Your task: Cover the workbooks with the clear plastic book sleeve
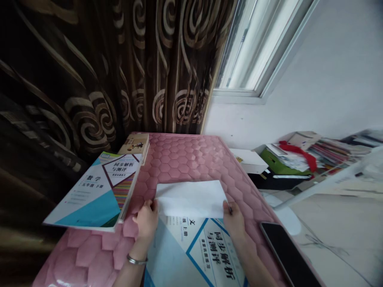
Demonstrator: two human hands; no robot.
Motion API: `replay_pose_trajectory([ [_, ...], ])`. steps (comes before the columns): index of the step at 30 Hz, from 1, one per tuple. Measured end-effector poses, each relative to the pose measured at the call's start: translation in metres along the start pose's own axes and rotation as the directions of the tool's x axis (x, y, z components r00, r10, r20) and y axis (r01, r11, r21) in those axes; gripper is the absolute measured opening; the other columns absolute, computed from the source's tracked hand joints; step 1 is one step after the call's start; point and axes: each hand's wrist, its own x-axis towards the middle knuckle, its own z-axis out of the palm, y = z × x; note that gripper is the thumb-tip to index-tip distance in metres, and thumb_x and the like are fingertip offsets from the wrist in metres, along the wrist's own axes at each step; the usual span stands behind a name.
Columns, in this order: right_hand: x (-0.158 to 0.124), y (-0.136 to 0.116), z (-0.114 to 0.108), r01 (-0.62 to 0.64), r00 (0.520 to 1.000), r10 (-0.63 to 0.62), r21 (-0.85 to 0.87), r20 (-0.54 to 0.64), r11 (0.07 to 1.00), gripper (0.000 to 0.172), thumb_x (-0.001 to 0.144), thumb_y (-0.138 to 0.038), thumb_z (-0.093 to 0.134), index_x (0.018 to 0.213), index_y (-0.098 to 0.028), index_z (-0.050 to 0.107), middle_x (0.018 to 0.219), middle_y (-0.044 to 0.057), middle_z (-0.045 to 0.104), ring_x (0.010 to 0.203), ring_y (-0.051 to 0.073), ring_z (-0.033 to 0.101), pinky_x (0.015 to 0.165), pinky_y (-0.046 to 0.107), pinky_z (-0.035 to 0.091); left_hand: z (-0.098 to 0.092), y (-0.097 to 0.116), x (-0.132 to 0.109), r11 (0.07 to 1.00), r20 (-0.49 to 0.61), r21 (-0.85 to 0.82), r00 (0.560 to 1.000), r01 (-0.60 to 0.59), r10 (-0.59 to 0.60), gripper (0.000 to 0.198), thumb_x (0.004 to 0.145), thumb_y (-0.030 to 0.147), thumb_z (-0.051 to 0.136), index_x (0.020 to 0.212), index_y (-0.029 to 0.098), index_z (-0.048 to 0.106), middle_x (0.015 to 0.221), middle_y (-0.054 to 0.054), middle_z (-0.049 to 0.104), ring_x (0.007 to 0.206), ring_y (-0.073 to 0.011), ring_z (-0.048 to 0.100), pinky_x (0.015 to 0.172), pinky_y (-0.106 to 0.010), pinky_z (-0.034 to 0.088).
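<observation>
A white sheet of paper (191, 197) stretches between my two hands over the top part of a blue and white workbook (194, 251). My left hand (147, 221), with a silver bangle at the wrist, is closed on the paper's left edge. On the opposite edge my right hand (235, 219) pinches the paper. A small dark tip, perhaps of a pen, shows by the right fingers; the rest of it is hidden. The workbook lies flat on the pink hexagon-patterned table cover (179, 155), partly under the paper and my forearms.
A stack of workbooks (95, 191) lies at the left, with a tan book (136, 144) behind it. A black phone (289, 251) rests near the right edge. Dark curtains (167, 71) hang behind the table. Piled papers (290, 157) and a white bar (320, 183) are further right.
</observation>
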Motion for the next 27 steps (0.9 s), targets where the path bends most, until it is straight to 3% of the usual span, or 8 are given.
replay_pose_trajectory([
  [4, -0.004, -0.008, -0.006, 0.024, 0.999, -0.018, 0.198, -0.028, 0.98, 0.046, 0.078, -0.068, 0.042, 0.07, -0.023, 0.05, 0.063, 0.003, 0.059, 0.063, 0.021, 0.053, 0.058, 0.033, 0.042, -0.002, -0.008, 0.011, 0.937, -0.039, -0.347, 0.999, -0.032, 0.019, 0.028, 0.084, 0.044, 0.054, 0.075, 0.019, 0.063, 0.077, -0.007, 0.072, 0.079, -0.0256, 0.065, 0.075, -0.037, 0.044],
  [9, -0.005, -0.014, -0.011, 0.029, 0.998, -0.009, 0.342, -0.061, 0.939, 0.05, 0.075, -0.071, 0.051, 0.071, -0.021, 0.052, 0.065, 0.0, 0.057, 0.062, 0.018, 0.05, 0.057, 0.031, 0.042, -0.001, -0.008, 0.016, 0.712, -0.138, -0.676, 0.982, -0.19, 0.131, 0.038, 0.072, 0.055, 0.066, 0.075, 0.018, 0.063, 0.067, -0.004, 0.066, 0.064, -0.0183, 0.059, 0.061, -0.027, 0.043],
  [14, -0.007, -0.019, -0.016, 0.028, 0.998, -0.002, 0.407, -0.064, 0.913, 0.05, 0.074, -0.07, 0.056, 0.068, -0.02, 0.052, 0.062, -0.001, 0.055, 0.059, 0.016, 0.048, 0.055, 0.029, 0.041, 0.0, 0.006, 0.007, 0.607, -0.199, -0.759, 0.972, -0.235, 0.127, 0.042, 0.072, 0.059, 0.063, 0.076, 0.018, 0.059, 0.064, 0.001, 0.058, 0.058, -0.0136, 0.051, 0.058, -0.025, 0.041],
  [21, -0.013, -0.025, -0.022, 0.017, 0.998, 0.009, 0.423, -0.06, 0.906, 0.044, 0.075, -0.063, 0.059, 0.067, -0.021, 0.05, 0.061, 0.0, 0.055, 0.057, 0.016, 0.048, 0.052, 0.03, 0.041, 0.0, 0.011, 0.004, 0.497, -0.165, -0.845, 0.98, -0.198, 0.109, 0.045, 0.068, 0.062, 0.068, 0.076, 0.019, 0.053, 0.064, 0.004, 0.054, 0.059, -0.012, 0.049, 0.058, -0.023, 0.04],
  [27, -0.014, -0.022, -0.02, -0.007, 0.998, 0.039, 0.461, -0.058, 0.888, 0.043, 0.076, -0.064, 0.058, 0.069, -0.023, 0.048, 0.06, -0.003, 0.054, 0.057, 0.016, 0.049, 0.053, 0.03, 0.042, 0.012, 0.005, 0.009, 0.554, -0.234, -0.8, 0.97, -0.231, 0.067, 0.046, 0.068, 0.062, 0.067, 0.074, 0.019, 0.054, 0.064, 0.003, 0.054, 0.06, -0.0123, 0.049, 0.059, -0.025, 0.039],
])
